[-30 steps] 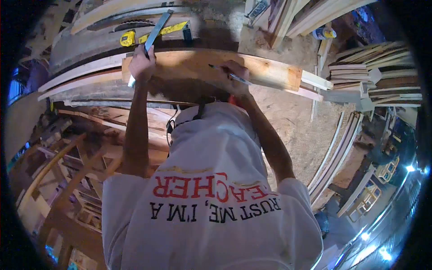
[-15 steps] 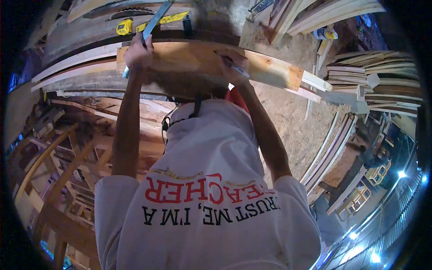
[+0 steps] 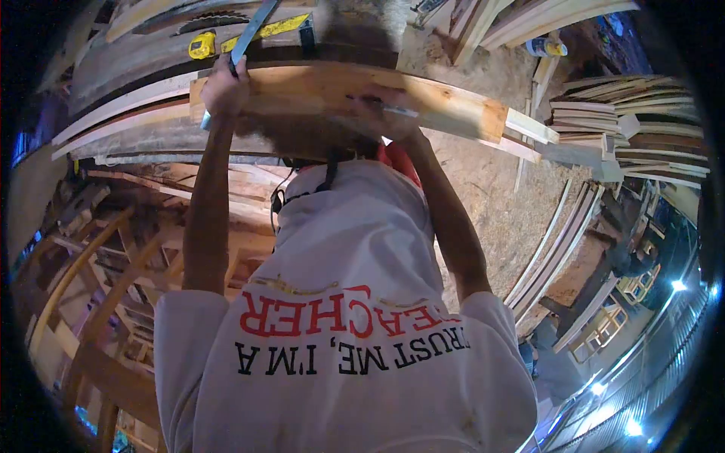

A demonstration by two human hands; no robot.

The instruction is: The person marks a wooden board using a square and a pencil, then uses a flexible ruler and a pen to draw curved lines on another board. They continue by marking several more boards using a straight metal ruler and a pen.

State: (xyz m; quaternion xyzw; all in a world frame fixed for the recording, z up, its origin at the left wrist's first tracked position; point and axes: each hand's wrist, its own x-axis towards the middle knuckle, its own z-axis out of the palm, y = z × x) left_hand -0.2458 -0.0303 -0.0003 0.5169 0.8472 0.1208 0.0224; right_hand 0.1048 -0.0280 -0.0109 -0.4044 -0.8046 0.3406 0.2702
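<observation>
My left hand (image 3: 225, 89) is closed round a flat bluish metal blade (image 3: 251, 36), near the left end of a wide wooden board (image 3: 302, 89). The blade slants across the board, its far end reaching past the back edge. Shadow falls over my right hand (image 3: 389, 109), which is closed on a pen (image 3: 400, 112) above the board's middle. The board rests across two long, narrow strips of wood (image 3: 124, 121) that stick out at both ends.
Behind the board lie a yellow tape measure (image 3: 202, 45), a yellow square (image 3: 279, 29) and a toothed saw blade (image 3: 211, 21). Curved wooden pieces (image 3: 585, 124) are stacked at right. A can (image 3: 547, 48) stands at back right. Wooden frames (image 3: 106, 287) fill the lower left.
My right hand has turned slightly, and the pen lies flatter over the board. My left hand keeps its hold on the blade. The whole view has shifted a little.
</observation>
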